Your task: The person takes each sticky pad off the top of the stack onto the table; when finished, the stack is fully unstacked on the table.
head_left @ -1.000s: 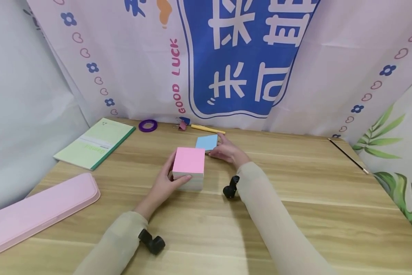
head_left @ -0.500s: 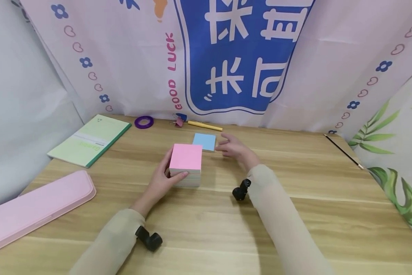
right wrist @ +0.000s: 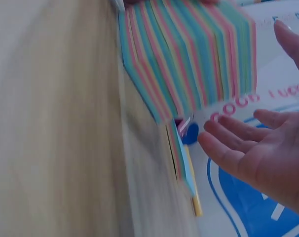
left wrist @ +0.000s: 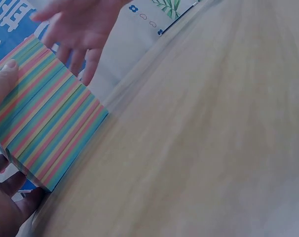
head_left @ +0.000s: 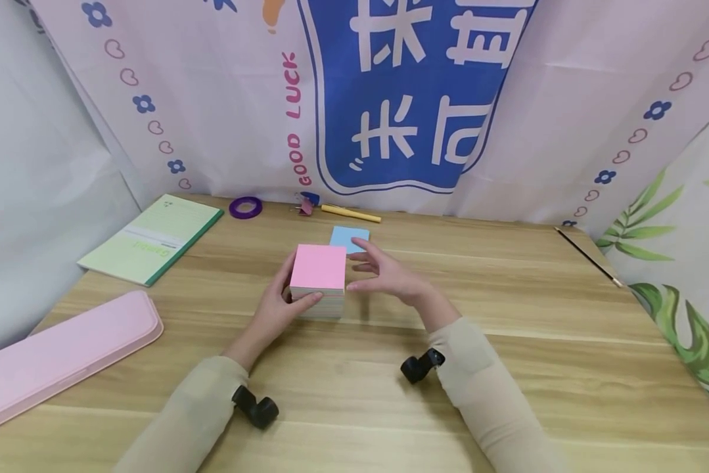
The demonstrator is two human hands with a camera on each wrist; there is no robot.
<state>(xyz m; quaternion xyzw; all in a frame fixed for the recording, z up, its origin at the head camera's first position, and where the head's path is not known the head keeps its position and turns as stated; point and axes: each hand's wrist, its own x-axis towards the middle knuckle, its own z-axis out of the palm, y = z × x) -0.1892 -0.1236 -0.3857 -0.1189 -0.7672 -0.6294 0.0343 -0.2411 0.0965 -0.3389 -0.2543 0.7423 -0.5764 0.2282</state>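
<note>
A tall stack of sticky notes [head_left: 319, 268] with a pink top stands mid-table; its sides show pink, yellow, green and blue stripes in both wrist views. My left hand [head_left: 276, 312] grips it from the left, thumb across the near side and fingers around the far left. To its right, my right hand [head_left: 389, 276] hovers with fingers spread and slightly bent, holding nothing, fingertips near the stack's right side. Behind the stack lies a low blue-topped sticky note pad [head_left: 347, 238], partly covered in the head view by the right fingers.
At the back are a purple tape roll [head_left: 245, 207], a pink binder clip [head_left: 305, 206], a blue item [head_left: 310, 196] and a yellow pen [head_left: 351, 213]. Left are a green notebook [head_left: 153, 238] and pink pencil case [head_left: 70, 358]. A thin black stick [head_left: 587, 256] lies far right.
My right hand has let go of the blue pad, drawn away rightward, then come nearer to the stack's right side. The left hand keeps its grip on the stack.
</note>
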